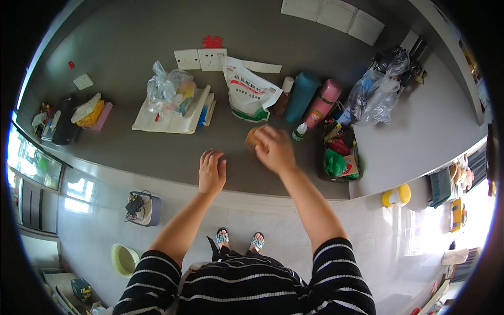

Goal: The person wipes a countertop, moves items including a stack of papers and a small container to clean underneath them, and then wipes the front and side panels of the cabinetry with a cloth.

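I see the right hand (274,149) extended forward, gripping a blurred brown object (252,138) near the white pouch (249,92); its heading and long axis unreadable. Left hand (211,169): empty, fingers loosely bent, at the tabletop (157,152).

Along the counter (157,154), from left: a stack of packets (94,113), a pile of papers (176,125) with a plastic bag (167,86) on top, a pouch (249,93), a small bottle (282,100), a tumbler (303,97) and a flask (323,103). Just before the flask, a dropper bottle (300,132); to its right, near the front edge, an open bin (322,167) with odds and ends in it. Behind the bin and farther right, plastic bags (383,100). On the wall behind the pouch, sockets (212,60). Before the pouch, the right hand (276,150), with a small item (255,136) at its fingers; to its left, nearer the front edge, the left hand (211,170). On the floor, at left, a basket (154,211) and a bucket (126,260); well to the right, a tub (397,196).
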`<state>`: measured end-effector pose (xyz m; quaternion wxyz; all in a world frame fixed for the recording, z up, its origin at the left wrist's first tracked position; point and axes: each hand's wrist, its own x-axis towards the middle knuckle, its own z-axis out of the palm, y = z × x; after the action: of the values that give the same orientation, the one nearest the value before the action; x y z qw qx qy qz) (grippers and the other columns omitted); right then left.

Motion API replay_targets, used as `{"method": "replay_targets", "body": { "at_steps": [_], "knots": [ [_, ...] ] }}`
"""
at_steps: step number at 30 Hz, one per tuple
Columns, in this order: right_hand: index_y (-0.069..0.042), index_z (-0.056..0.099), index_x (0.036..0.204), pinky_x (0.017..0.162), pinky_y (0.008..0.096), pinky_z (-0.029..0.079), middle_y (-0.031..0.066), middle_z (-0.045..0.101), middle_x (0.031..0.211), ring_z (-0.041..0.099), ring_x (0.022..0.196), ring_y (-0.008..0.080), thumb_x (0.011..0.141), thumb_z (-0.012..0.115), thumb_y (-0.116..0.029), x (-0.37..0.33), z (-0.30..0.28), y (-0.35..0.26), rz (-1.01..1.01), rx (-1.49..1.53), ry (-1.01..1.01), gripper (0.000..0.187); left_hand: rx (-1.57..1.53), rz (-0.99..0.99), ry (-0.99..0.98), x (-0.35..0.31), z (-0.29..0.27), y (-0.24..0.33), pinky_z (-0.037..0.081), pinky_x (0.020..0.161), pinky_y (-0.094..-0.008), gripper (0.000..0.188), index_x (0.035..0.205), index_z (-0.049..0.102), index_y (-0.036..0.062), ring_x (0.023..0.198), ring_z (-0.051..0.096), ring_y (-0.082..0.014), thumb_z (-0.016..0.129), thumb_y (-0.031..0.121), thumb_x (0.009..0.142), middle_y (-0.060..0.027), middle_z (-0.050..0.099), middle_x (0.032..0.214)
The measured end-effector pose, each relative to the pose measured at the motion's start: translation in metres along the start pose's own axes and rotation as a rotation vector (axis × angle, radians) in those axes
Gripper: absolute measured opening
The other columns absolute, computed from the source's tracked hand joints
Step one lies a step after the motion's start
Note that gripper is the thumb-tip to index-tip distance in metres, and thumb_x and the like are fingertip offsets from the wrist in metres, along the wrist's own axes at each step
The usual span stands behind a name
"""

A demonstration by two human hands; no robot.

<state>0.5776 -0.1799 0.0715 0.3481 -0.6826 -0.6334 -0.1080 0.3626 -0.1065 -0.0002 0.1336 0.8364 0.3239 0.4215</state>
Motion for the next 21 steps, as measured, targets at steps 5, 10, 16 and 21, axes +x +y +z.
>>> {"method": "replay_targets", "body": {
  "at_steps": [5, 10, 16, 21],
  "knots": [
    [-0.018, 0.067, 0.105, 0.083, 0.0402, 0.05, 0.0034, 0.063, 0.104, 0.055, 0.096, 0.0325, 0.069, 0.07, -0.017, -0.027, 0.014, -0.008, -0.092, -0.049, -0.069, 0.036, -0.011, 0.047, -0.006, 0.012, 0.004, 0.011, 0.042, 0.099, -0.047, 0.021, 0.11, 0.056, 0.0036, 0.114, 0.052, -0.0371, 0.057, 0.009, 0.09, -0.015, 0.06, 0.114],
    [-0.02, 0.068, 0.107, 0.083, 0.0389, 0.051, 0.0034, 0.063, 0.106, 0.057, 0.096, 0.0287, 0.066, 0.073, -0.015, -0.103, -0.022, -0.068, -0.335, 0.325, -0.184, 0.041, -0.011, 0.004, 0.015, 0.003, 0.004, -0.004, 0.042, 0.099, -0.0456, 0.02, 0.111, 0.055, 0.0033, 0.114, 0.052, -0.0364, 0.055, 0.009, 0.091, -0.0138, 0.06, 0.114],
    [-0.015, 0.068, 0.11, 0.084, 0.0416, 0.051, 0.0098, 0.065, 0.113, 0.059, 0.097, 0.0315, 0.07, 0.073, -0.016, -0.134, -0.09, 0.003, 0.107, 0.041, 0.091, 0.04, -0.043, -0.038, -0.025, 0.002, 0.002, 0.007, 0.04, 0.101, -0.0458, 0.019, 0.109, 0.056, 0.0035, 0.115, 0.052, -0.0357, 0.057, 0.012, 0.092, -0.0135, 0.06, 0.116],
    [-0.016, 0.066, 0.116, 0.087, 0.0421, 0.049, 0.0102, 0.064, 0.112, 0.059, 0.101, 0.032, 0.068, 0.072, -0.014, -0.138, -0.066, -0.02, 0.02, 0.007, -0.034, 0.048, 0.019, 0.018, -0.096, 0.004, 0.004, 0.013, 0.039, 0.102, -0.0472, 0.021, 0.109, 0.056, 0.0035, 0.113, 0.051, -0.0368, 0.059, 0.015, 0.091, -0.0146, 0.059, 0.116]
  ]
}}
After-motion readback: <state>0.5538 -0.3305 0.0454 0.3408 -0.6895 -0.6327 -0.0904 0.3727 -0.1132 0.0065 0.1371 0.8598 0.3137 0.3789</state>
